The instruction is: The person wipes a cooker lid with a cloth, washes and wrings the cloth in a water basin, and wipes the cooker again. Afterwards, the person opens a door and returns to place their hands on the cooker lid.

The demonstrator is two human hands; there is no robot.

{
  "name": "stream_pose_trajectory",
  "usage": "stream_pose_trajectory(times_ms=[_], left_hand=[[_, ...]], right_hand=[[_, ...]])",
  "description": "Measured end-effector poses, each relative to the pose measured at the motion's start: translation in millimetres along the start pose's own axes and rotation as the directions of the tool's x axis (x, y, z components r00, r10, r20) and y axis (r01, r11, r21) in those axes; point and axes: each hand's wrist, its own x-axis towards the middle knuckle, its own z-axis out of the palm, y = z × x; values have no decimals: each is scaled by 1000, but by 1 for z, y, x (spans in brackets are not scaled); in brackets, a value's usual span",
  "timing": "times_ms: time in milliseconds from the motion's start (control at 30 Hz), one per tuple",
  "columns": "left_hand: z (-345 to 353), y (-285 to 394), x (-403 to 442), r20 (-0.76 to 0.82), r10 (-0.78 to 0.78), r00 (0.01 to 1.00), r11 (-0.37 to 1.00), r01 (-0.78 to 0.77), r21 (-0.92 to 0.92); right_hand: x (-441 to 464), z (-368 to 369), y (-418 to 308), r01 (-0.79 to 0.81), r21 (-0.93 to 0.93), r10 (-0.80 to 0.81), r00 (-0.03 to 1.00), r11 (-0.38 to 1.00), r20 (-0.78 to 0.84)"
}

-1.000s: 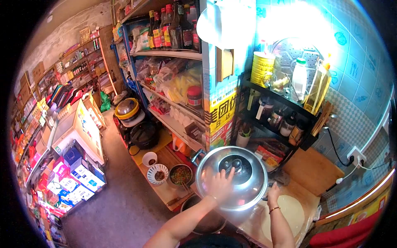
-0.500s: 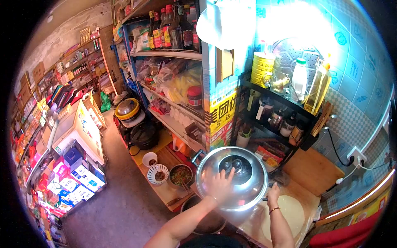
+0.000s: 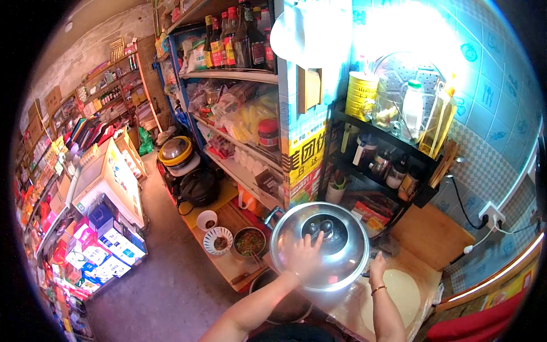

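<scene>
A round steel lid (image 3: 347,268) with a dark glass centre and a black knob (image 3: 325,228) covers a pan whose body is hidden beneath it. My left hand (image 3: 303,256) lies over the lid, fingers spread toward the knob. At the lid's right edge, my right hand (image 3: 377,270) is closed around the pan handle (image 3: 365,275), mostly hidden by the fingers. Below that wrist is a flat round sheet of pale dough (image 3: 401,296) on a board. Under my left forearm sits a dark pot (image 3: 279,310), partly covered.
A bowl of chopped greens (image 3: 249,241), a white slotted basket (image 3: 217,240), a small bowl (image 3: 207,220) and a knife (image 3: 240,278) lie on the left counter. A black rack (image 3: 370,128) with bottles stands behind. Cords hang from a wall socket (image 3: 492,215) at right.
</scene>
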Motion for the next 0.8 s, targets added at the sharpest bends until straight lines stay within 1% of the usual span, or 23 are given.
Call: stream_pose_trajectory(times_ms=[33, 100, 233, 300, 400, 500, 600, 633, 667, 700, 733, 800], left_hand=[[0, 0, 0, 0, 0, 1000, 1000, 0, 0], [-4, 1, 0, 9, 0, 1000, 1000, 1, -12], [-1, 0, 0, 13, 1, 1000, 1000, -1, -2], [-1, 0, 0, 4, 0, 1000, 1000, 0, -5], [-2, 1, 0, 13, -1, 1000, 1000, 2, -16], [-3, 1, 0, 2, -4, 1000, 1000, 4, -12], [-3, 1, 0, 9, -4, 1000, 1000, 4, -16], [-2, 1, 0, 9, -4, 1000, 1000, 4, -16], [0, 0, 0, 1, -2, 1000, 1000, 2, -13], [1, 0, 0, -6, 1, 1000, 1000, -1, -10], [0, 0, 0, -7, 0, 1000, 1000, 0, -10], [-2, 1, 1, 18, -6, 1000, 1000, 6, -13]], right_hand=[[1, 0, 1, 0, 0, 0, 1000, 1000, 0], [4, 1, 4, -16, -62, 13, 999, 998, -40], [5, 0, 6, -13, -42, 12, 1000, 999, -23], [-1, -2, -4, -72, 4, 72, 997, 997, 16], [-3, -1, -6, -54, 18, 54, 998, 998, 13], [0, 0, -4, -7, -30, 7, 1000, 1000, -21], [-3, -2, -9, -49, -29, 50, 999, 998, 12], [5, 0, 5, -50, -29, 50, 999, 998, 11], [17, 4, 26, 24, -62, -25, 999, 998, -21], [21, 6, 32, 96, -97, -101, 994, 991, -50], [24, 6, 38, 96, -97, -101, 994, 991, -50], [14, 4, 22, 112, -110, -120, 991, 988, -66]])
